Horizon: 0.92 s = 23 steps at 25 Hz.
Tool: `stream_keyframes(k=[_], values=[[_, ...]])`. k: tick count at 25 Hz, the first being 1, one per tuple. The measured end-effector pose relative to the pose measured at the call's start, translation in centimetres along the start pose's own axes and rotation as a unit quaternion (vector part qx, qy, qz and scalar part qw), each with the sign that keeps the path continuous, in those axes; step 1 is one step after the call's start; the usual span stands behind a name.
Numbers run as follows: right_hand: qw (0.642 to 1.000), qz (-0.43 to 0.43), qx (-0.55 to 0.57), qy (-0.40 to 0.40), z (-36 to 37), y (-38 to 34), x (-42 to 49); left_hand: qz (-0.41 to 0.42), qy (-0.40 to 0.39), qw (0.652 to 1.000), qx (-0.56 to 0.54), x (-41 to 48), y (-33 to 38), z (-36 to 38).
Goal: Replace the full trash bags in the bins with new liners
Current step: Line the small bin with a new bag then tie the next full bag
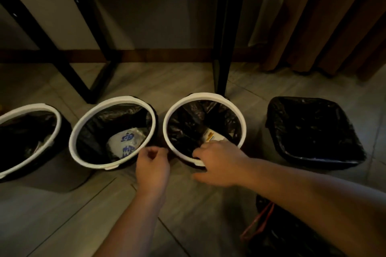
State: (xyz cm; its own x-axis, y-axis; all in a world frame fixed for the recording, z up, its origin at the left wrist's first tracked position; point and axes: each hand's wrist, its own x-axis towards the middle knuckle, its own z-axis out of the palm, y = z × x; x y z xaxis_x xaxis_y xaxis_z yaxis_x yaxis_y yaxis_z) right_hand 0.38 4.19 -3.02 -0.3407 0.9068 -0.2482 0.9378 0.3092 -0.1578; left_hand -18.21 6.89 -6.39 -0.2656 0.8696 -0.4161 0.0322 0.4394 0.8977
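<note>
My right hand (219, 162) lies over the near edge of the white plastic ring (205, 96) pinning the black bin liner (181, 129); blur hides whether I grip it. My left hand (152, 164) hovers beside, loosely curled, empty. A one-sided yank could tear that liner.

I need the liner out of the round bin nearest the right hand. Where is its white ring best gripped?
Take the white ring at its near edge, coming from above, fingers inside and thumb outside. It is a thin hoop sitting over the liner, and the right hand is over that edge.
</note>
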Motion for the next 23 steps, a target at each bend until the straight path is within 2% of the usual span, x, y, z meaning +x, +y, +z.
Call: stream_keyframes(k=[3, 6, 11, 15, 19, 23], values=[[0.996, 0.035, 0.073, 0.041, 2.4, -0.9, 0.4, -0.102, -0.071, 0.992, -0.018, 0.6, -2.0, -0.7], [0.980, 0.082, 0.173, 0.059, 2.7, -0.1, 0.2, -0.094, -0.123, 0.988, -0.017, 0.9, -2.1, -0.7], [0.967, 0.087, 0.228, 0.069, 2.5, 0.1, -0.1, -0.082, -0.115, 0.989, -0.030, 0.7, -1.8, -0.2], [0.958, 0.075, 0.250, 0.118, 1.0, 0.2, -0.7, -0.082, -0.079, 0.993, -0.031, 0.5, -2.0, 0.6], [0.945, 0.051, 0.282, 0.157, -3.5, 0.5, -1.1, -0.028, -0.049, 0.996, 0.075, 1.0, -1.6, 1.6], [0.927, 0.054, 0.274, 0.251, -9.9, 2.1, -0.2, -0.056, -0.087, 0.992, 0.073, 0.7, -1.4, 1.8]])
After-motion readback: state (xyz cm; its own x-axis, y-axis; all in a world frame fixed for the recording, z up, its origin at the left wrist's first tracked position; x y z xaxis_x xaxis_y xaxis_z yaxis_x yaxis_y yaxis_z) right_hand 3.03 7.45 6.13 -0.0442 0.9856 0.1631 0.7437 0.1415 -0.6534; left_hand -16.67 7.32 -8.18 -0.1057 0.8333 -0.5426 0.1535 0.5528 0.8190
